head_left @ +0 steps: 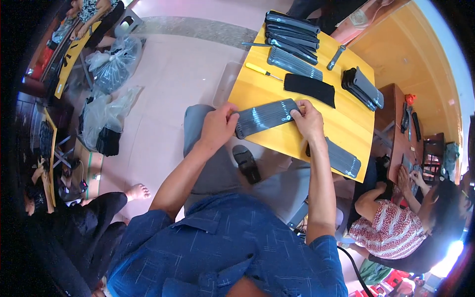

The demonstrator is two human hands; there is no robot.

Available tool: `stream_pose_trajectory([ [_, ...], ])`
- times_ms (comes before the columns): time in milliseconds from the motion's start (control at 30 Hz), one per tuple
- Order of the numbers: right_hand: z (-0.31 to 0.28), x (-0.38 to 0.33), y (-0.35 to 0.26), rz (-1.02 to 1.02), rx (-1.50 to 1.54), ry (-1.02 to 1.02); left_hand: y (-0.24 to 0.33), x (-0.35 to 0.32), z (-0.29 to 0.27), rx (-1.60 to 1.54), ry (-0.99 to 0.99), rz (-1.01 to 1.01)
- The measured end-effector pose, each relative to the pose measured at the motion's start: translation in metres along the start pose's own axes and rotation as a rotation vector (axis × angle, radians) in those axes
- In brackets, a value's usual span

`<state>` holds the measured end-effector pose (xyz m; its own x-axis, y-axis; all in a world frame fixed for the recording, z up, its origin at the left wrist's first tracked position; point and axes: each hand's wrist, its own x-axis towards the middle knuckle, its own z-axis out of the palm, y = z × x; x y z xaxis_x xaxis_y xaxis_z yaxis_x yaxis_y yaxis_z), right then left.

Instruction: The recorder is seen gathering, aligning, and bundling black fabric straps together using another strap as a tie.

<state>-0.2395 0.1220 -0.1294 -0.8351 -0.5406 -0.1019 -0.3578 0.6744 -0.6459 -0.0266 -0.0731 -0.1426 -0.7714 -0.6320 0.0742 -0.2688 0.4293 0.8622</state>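
A dark grey, ribbed rectangular pad (pixel 264 119) with a small white mark is stretched between my hands at the near left edge of the yellow table (pixel 349 131). My left hand (pixel 217 126) pinches its left end, and my right hand (pixel 310 121) grips its right end with the thumb on top. Just beyond the pad lies a plain black fabric piece (pixel 310 90). Another ribbed pad (pixel 341 157) rests to the right of my right forearm. A further ribbed pad (pixel 295 63) lies farther back.
Dark folded pieces (pixel 292 37) are piled at the far end, with another stack (pixel 363 89) at the right. A yellow-handled screwdriver (pixel 257 68) and a dark cylindrical tool (pixel 336 57) lie on the table. Plastic bags (pixel 114 64) stand on the floor. A co-worker (pixel 391 225) sits at right.
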Motion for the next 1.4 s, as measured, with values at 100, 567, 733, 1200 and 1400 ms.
stream_pose_trajectory([
  [100, -0.001, 0.0, -0.003, 0.008, -0.026, -0.015, 0.001, 0.001, -0.001, 0.034, -0.025, -0.016],
  [567, -0.004, -0.003, -0.017, 0.037, -0.29, -0.017, -0.002, 0.003, 0.003, 0.234, -0.012, 0.072],
  [733, -0.004, -0.001, -0.017, 0.05, -0.287, -0.044, 0.003, 0.003, 0.0, 0.324, -0.04, 0.049],
  [1200, -0.003, -0.004, -0.021, 0.043, -0.288, -0.02, 0.027, -0.011, 0.044, 0.585, -0.093, 0.515],
  [1400, -0.005, -0.007, -0.023, 0.074, -0.27, -0.02, 0.018, -0.009, 0.044, 0.679, -0.179, 0.486],
])
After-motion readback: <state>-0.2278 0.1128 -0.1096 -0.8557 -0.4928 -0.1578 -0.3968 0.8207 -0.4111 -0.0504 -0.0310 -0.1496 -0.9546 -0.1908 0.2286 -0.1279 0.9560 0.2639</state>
